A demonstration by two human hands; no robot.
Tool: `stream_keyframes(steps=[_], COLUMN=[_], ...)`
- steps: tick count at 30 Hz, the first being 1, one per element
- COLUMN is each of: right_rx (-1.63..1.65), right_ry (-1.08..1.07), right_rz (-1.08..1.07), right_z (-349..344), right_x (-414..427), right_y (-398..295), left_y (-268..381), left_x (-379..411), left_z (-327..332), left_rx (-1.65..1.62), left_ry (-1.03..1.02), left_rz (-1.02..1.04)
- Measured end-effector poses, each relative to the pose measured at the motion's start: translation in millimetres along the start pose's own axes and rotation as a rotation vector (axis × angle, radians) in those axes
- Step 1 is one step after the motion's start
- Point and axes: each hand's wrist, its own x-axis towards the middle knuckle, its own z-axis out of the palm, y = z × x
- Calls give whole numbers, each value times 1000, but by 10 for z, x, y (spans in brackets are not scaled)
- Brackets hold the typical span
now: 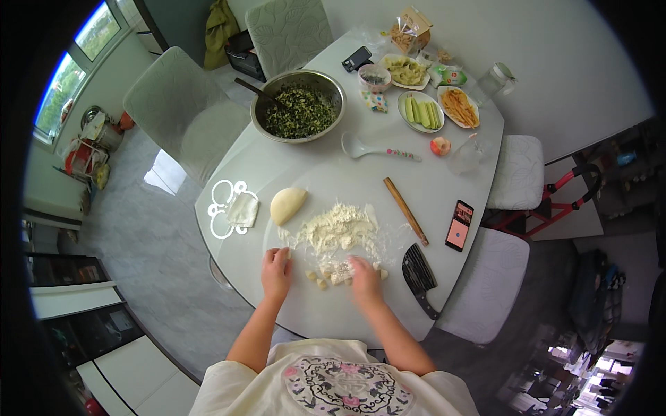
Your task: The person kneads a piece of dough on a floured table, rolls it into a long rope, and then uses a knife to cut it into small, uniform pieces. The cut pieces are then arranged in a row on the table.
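My left hand (pixel 277 274) is at the left of the flour, its thumb and fingertips together around what looks like a small bit of dough. Over several floured dough pieces (pixel 341 274) is my right hand (pixel 364 281), blurred, its fingertips at them; whether it grips one is unclear. Small dough pieces (pixel 312 275) lie between the hands. Beyond them spreads a heap of flour (pixel 341 226), and a larger lump of dough (pixel 287 206) rests at its upper left. A wooden rolling pin (pixel 406 211) and a cleaver with a black blade (pixel 419 270) lie to the right.
A steel bowl of chopped green filling (pixel 298 106) stands at the far left of the table (pixel 322 177). Near it lies a ladle (pixel 359 148). Plates of cucumber (pixel 421 112) and orange strips (pixel 458 106), a glass pitcher (pixel 491 83) and a phone (pixel 459 225) are rightward. A folded cloth (pixel 243 210) lies left.
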Motion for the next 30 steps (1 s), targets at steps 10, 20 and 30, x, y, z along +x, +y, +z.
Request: stream_keyframes(steps=[10, 20, 30], right_rx=[138, -315, -412], right_ry=[-112, 239, 172], right_rz=[46, 81, -90], right_z=[174, 241, 169], right_x=[-144, -236, -323], right_y=[-245, 70, 229], left_y=[34, 633, 485], left_x=[124, -538, -593], left_z=[-10, 407, 297], left_rx=[-28, 164, -3], left_ry=[165, -227, -219], left_rz=[-29, 424, 329])
